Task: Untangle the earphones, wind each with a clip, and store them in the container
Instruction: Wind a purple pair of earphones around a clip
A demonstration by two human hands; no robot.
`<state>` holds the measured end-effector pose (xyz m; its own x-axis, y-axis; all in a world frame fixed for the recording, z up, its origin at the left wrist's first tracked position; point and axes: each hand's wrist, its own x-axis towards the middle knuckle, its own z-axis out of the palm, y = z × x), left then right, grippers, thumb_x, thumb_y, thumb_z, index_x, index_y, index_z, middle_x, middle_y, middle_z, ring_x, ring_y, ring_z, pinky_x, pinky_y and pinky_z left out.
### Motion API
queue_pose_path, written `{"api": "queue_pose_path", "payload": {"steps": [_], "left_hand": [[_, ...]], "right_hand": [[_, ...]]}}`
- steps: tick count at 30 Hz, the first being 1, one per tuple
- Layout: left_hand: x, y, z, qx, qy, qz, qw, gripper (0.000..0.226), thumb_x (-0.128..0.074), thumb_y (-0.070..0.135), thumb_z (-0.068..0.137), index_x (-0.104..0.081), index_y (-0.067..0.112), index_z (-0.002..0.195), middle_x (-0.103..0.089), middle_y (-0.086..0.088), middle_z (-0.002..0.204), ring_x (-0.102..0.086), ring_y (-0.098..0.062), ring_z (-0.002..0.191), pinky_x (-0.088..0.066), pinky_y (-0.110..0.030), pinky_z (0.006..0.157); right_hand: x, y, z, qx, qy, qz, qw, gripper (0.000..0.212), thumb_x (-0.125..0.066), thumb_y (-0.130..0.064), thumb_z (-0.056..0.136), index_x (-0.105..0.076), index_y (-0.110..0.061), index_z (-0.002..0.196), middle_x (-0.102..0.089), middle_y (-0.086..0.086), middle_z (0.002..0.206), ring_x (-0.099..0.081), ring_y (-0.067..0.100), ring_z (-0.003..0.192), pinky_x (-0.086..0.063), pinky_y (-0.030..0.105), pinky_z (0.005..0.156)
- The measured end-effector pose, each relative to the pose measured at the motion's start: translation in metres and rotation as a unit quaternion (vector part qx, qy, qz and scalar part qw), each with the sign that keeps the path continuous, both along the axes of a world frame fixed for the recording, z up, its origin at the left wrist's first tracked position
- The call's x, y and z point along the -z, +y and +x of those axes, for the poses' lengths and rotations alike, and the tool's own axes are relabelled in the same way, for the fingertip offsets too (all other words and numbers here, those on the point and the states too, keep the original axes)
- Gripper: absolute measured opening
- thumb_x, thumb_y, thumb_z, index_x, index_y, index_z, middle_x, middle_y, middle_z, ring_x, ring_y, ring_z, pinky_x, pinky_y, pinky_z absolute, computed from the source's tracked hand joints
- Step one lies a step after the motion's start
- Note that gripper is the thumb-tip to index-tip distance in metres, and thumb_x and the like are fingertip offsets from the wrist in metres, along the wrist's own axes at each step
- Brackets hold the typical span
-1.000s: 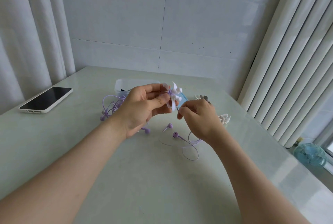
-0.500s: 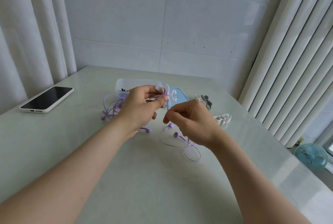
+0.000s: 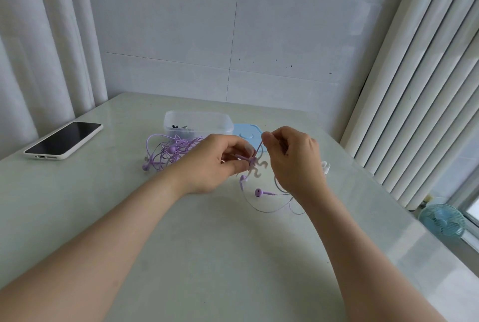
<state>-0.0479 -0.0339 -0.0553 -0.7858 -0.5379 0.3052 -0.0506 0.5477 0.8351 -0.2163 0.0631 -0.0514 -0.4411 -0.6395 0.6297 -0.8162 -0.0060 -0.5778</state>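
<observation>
White wavy-armed plastic clip (image 3: 256,169) is pinched in the left hand (image 3: 215,163) grip, above the pale green worktop (image 3: 233,257). Thin purple earphone cable (image 3: 259,147) is pinched in the right hand (image 3: 293,158) grip and runs down to the clip. Purple earbud (image 3: 258,192) is seen below the hands. Tangled purple earphones (image 3: 168,153) lie beside the clear plastic container (image 3: 199,125).

I see the phone (image 3: 63,140) on the desk's (image 3: 207,257) left side, the container (image 3: 199,122) far centre, the lid (image 3: 246,131) just right of it, and the tangled earphones (image 3: 168,152) just near-left of the container.
</observation>
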Motion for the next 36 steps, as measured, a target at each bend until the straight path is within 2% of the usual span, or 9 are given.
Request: {"api": "queue_pose_path", "payload": {"steps": [2,5,9,12,17,20,26,31,36], "left_hand": [[-0.002,0.001,0.001,0.004,0.025,0.039,0.999,0.018,-0.066,0.002,0.099,-0.07,0.008,0.116,-0.075,0.002,0.097,-0.067,-0.002,0.077,-0.047,-0.01,0.059],[-0.003,-0.003,0.0,-0.006,0.101,0.089,0.991,0.02,-0.068,0.005,0.099,-0.069,0.009,0.119,-0.076,-0.007,0.101,-0.06,-0.025,0.078,-0.049,-0.033,0.067],[-0.005,-0.004,-0.002,-0.072,0.188,0.158,0.967,0.017,-0.064,0.001,0.1,-0.071,0.011,0.113,-0.076,0.003,0.094,-0.059,-0.011,0.073,-0.05,-0.026,0.066],[-0.004,-0.006,-0.002,-0.131,0.198,0.144,0.961,0.014,-0.065,0.006,0.101,-0.073,0.013,0.11,-0.078,0.0,0.094,-0.066,-0.009,0.078,-0.052,-0.03,0.069],[-0.003,-0.001,-0.003,-0.177,0.183,0.124,0.959,0.008,-0.067,0.014,0.1,-0.073,0.019,0.1,-0.078,0.001,0.094,-0.075,-0.016,0.086,-0.061,-0.036,0.07],[-0.003,-0.002,-0.002,-0.199,0.181,0.132,0.954,0.005,-0.068,0.014,0.1,-0.072,0.015,0.102,-0.078,0.004,0.087,-0.077,-0.018,0.086,-0.062,-0.037,0.069],[-0.003,-0.003,-0.004,-0.198,0.227,0.216,0.929,0.017,-0.064,0.013,0.103,-0.06,0.005,0.117,-0.072,-0.013,0.109,-0.08,-0.026,0.087,-0.064,-0.041,0.068],[-0.006,-0.009,-0.001,-0.291,0.3,0.143,0.897,0.015,-0.065,0.012,0.102,-0.062,0.007,0.115,-0.069,-0.012,0.116,-0.079,-0.023,0.082,-0.063,-0.036,0.059],[-0.009,-0.016,0.001,-0.34,0.402,0.114,0.843,0.012,-0.06,0.008,0.102,-0.056,0.011,0.113,-0.062,-0.001,0.118,-0.078,-0.026,0.09,-0.065,-0.036,0.077]], "right_hand": [[0.0,-0.001,-0.005,0.014,-0.02,-0.008,1.0,0.026,-0.068,-0.028,0.101,-0.066,-0.014,0.078,-0.047,-0.006,0.048,-0.048,0.015,0.059,-0.029,0.012,0.056],[0.003,-0.003,-0.008,0.003,-0.039,0.039,0.998,0.026,-0.066,-0.025,0.102,-0.068,-0.016,0.078,-0.05,-0.001,0.049,-0.043,0.018,0.051,-0.028,0.016,0.051],[0.006,-0.001,-0.001,-0.091,-0.045,0.147,0.984,0.032,-0.055,-0.025,0.107,-0.073,-0.017,0.081,-0.042,-0.011,0.042,-0.04,0.009,0.044,-0.03,0.019,0.051],[0.004,0.004,0.009,-0.173,-0.06,0.174,0.968,0.029,-0.054,-0.022,0.108,-0.076,-0.015,0.09,-0.05,-0.014,0.046,-0.047,0.007,0.042,-0.036,0.018,0.052],[0.002,0.009,0.018,-0.246,-0.075,0.195,0.947,0.016,-0.067,-0.014,0.097,-0.082,-0.017,0.095,-0.076,0.006,0.073,-0.072,0.028,0.07,-0.058,0.034,0.072],[0.0,0.011,0.023,-0.259,-0.079,0.214,0.939,0.023,-0.063,-0.005,0.092,-0.083,-0.014,0.095,-0.077,0.001,0.074,-0.072,0.01,0.069,-0.056,0.023,0.075],[-0.009,0.016,0.024,-0.292,-0.157,0.222,0.917,0.026,-0.057,-0.001,0.092,-0.082,-0.008,0.092,-0.076,0.012,0.078,-0.061,0.018,0.062,-0.052,0.027,0.066],[-0.018,0.018,0.018,-0.22,-0.209,0.174,0.937,0.023,-0.058,-0.008,0.1,-0.079,-0.003,0.093,-0.078,0.013,0.076,-0.065,0.027,0.054,-0.047,0.02,0.054],[-0.014,0.013,0.004,-0.071,-0.303,0.113,0.944,0.024,-0.053,-0.01,0.106,-0.075,-0.004,0.101,-0.079,0.009,0.078,-0.078,0.026,0.066,-0.043,0.014,0.046]]}}
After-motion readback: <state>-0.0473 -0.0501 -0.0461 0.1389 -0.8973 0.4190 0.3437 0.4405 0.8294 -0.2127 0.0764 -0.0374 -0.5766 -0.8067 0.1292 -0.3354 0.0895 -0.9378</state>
